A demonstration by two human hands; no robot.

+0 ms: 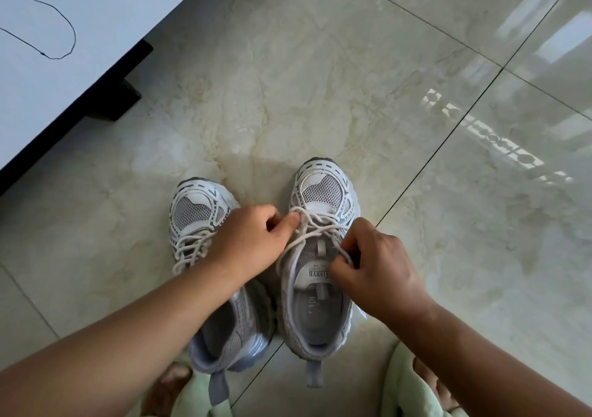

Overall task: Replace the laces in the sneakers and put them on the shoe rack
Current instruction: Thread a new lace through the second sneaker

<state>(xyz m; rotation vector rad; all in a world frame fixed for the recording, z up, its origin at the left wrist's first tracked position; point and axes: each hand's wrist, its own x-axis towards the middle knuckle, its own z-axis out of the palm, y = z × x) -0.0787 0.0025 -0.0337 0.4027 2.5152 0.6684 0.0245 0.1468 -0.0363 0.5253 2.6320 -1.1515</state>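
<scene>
Two grey-and-white mesh sneakers stand side by side on the floor, toes pointing away from me. The right sneaker (320,192) has a loosened cream lace (312,227) crossing its tongue. My left hand (248,240) reaches across the left sneaker (192,211) and pinches that lace near the lowest eyelets. My right hand (376,266) grips the lace at the upper eyelets on the shoe's right side. The left sneaker keeps its cream lace (192,246) threaded, and my left forearm hides part of it.
A white table top (80,64) with a dark base (128,96) stands at the upper left, and a thin black lace (48,25) lies on it. Glossy marble floor tiles (448,128) spread all round. Pale green clothing and my feet show at the bottom edge.
</scene>
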